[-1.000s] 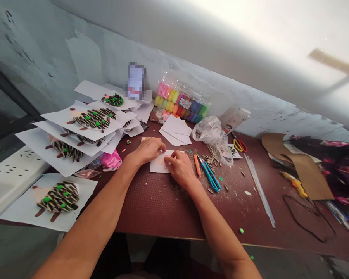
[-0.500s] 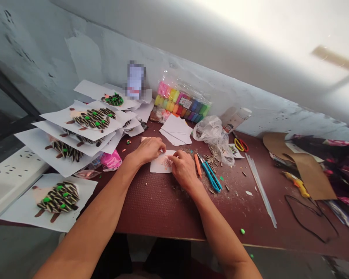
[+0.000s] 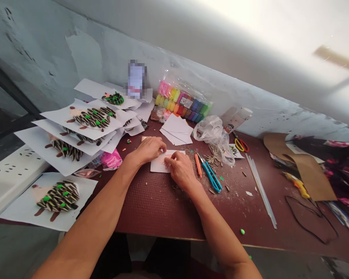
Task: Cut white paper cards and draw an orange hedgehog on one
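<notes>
A small white card with an orange drawing lies flat on the dark red table. My left hand rests at the card's upper left edge, its fingers curled together; what they hold, if anything, is hidden. Over the right part of the card is my right hand, thumb and fingers pinched close to the drawing, and nothing can be made out between them. An orange marker and a teal cutter lie just right of my right hand.
Sheets with seed hedgehogs are stacked at the left. Behind stand a phone and a pack of coloured clay. Blank cards, a plastic bag, scissors, glue sticks and a yellow glue gun lie rightward.
My right hand has shifted slightly left over the drawing on the card. My left hand has barely moved.
</notes>
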The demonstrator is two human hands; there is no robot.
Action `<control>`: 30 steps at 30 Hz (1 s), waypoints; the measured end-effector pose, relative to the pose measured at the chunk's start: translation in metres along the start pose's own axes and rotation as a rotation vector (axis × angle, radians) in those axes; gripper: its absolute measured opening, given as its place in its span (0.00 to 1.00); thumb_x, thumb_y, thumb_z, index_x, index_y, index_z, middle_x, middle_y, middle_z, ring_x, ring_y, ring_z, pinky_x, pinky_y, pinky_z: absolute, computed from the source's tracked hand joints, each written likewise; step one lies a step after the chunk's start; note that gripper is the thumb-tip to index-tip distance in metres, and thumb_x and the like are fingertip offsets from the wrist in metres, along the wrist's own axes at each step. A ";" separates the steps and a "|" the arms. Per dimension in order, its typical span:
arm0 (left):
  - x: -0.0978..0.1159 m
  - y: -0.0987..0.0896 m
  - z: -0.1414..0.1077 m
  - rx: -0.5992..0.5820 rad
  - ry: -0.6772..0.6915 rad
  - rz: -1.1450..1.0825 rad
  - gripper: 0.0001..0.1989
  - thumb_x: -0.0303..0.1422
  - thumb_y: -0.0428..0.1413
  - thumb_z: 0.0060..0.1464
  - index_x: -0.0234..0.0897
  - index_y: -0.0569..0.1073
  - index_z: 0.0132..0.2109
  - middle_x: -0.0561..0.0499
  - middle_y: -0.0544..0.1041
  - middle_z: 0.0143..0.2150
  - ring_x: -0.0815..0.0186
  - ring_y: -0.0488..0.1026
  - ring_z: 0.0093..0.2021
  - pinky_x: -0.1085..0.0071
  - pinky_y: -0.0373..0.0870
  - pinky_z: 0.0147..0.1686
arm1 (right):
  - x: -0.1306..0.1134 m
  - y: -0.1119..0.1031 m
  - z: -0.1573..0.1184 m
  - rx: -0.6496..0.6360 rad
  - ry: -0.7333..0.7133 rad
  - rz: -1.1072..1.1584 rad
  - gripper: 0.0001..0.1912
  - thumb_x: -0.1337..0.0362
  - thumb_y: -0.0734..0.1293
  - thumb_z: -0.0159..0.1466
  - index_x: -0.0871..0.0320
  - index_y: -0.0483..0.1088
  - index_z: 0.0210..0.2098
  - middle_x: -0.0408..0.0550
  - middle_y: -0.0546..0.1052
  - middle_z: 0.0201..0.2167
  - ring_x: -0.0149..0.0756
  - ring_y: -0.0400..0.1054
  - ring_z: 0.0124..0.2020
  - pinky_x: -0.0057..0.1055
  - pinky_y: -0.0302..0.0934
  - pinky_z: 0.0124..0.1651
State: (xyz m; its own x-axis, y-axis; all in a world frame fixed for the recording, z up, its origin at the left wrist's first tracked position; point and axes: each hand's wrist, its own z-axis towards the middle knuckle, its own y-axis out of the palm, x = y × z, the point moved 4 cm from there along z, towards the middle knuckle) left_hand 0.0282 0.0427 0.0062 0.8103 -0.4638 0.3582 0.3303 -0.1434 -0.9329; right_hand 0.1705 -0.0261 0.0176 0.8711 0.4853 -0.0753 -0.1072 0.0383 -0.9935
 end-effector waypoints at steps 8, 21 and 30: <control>-0.001 0.001 0.000 0.006 0.005 -0.005 0.13 0.26 0.55 0.56 0.43 0.83 0.42 0.48 0.80 0.43 0.61 0.75 0.45 0.68 0.66 0.42 | -0.002 -0.004 -0.001 0.013 -0.001 -0.007 0.14 0.70 0.60 0.71 0.53 0.77 0.46 0.52 0.75 0.44 0.40 0.63 0.42 0.35 0.50 0.43; 0.001 0.000 -0.001 0.013 0.000 0.012 0.13 0.26 0.55 0.56 0.44 0.83 0.42 0.49 0.79 0.42 0.61 0.75 0.44 0.68 0.67 0.42 | -0.006 -0.007 -0.002 -0.018 0.034 -0.055 0.14 0.70 0.59 0.71 0.55 0.77 0.42 0.53 0.75 0.43 0.41 0.63 0.39 0.36 0.49 0.42; 0.003 -0.002 -0.002 0.000 -0.022 0.008 0.14 0.25 0.55 0.57 0.44 0.83 0.41 0.48 0.79 0.41 0.60 0.75 0.44 0.67 0.66 0.43 | -0.008 -0.006 -0.003 -0.071 0.073 -0.095 0.15 0.69 0.58 0.71 0.56 0.77 0.42 0.55 0.75 0.42 0.42 0.63 0.38 0.37 0.48 0.40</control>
State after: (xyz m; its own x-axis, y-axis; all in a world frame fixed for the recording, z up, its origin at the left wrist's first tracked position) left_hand 0.0288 0.0399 0.0095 0.8233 -0.4456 0.3515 0.3238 -0.1398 -0.9357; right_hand 0.1659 -0.0333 0.0243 0.9086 0.4174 0.0157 0.0093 0.0173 -0.9998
